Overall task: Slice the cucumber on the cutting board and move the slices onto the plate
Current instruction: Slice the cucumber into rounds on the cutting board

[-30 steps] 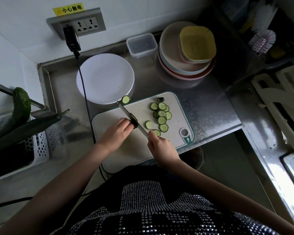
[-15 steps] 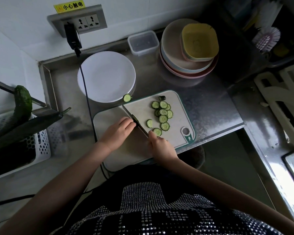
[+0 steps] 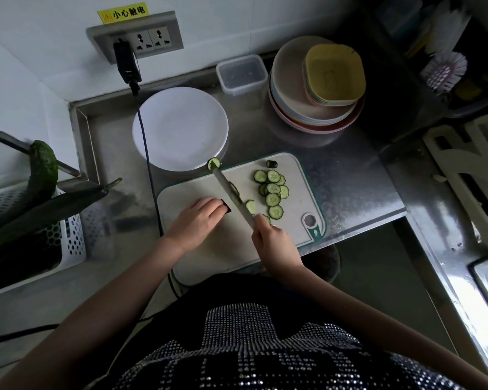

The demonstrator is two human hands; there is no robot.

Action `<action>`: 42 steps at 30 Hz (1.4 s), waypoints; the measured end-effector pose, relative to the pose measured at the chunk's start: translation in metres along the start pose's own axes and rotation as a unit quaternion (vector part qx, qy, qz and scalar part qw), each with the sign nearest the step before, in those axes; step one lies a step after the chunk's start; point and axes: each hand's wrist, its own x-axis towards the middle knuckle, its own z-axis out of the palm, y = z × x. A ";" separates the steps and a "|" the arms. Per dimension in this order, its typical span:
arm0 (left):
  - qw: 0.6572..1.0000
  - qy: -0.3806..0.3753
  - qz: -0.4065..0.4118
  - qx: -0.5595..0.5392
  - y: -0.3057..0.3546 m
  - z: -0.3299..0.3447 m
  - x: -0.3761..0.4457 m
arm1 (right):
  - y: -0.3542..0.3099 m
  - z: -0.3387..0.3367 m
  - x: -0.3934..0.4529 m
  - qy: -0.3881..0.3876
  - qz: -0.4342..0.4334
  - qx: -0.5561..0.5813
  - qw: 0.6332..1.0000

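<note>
We hold the knife in our right hand, fingers curled round its handle at the near edge of the board. The blade runs away from us, up and to the left, across the board. One slice sits at its tip, right at the board's far edge and just beside the rim of the plate.

Our left hand lies on the board left of the blade, fingers curled down over the cucumber. Only a dark stub end of it shows past our fingertips, close against the blade. We cannot tell how much of it lies under the hand.

The cut slices lie in an overlapping heap on the right part of the board, on the far side of the knife from the stub. A dark end piece sits apart from them near the far edge. No slice lies on the plate.

Behind the board on the counter stand a clear tub and a stack of dishes. At left, more cucumbers lean out of a white basket. A cable hangs from the wall socket and crosses the plate's left side.
</note>
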 end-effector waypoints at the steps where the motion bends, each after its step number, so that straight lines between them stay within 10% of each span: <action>1: 1.000 -0.004 0.002 0.000 0.000 0.001 0.000 | 0.000 -0.001 -0.001 0.011 -0.002 0.008 1.000; 42: 1.000 -0.003 -0.019 -0.015 0.002 -0.004 -0.001 | -0.003 0.012 0.002 -0.065 0.018 -0.036 0.997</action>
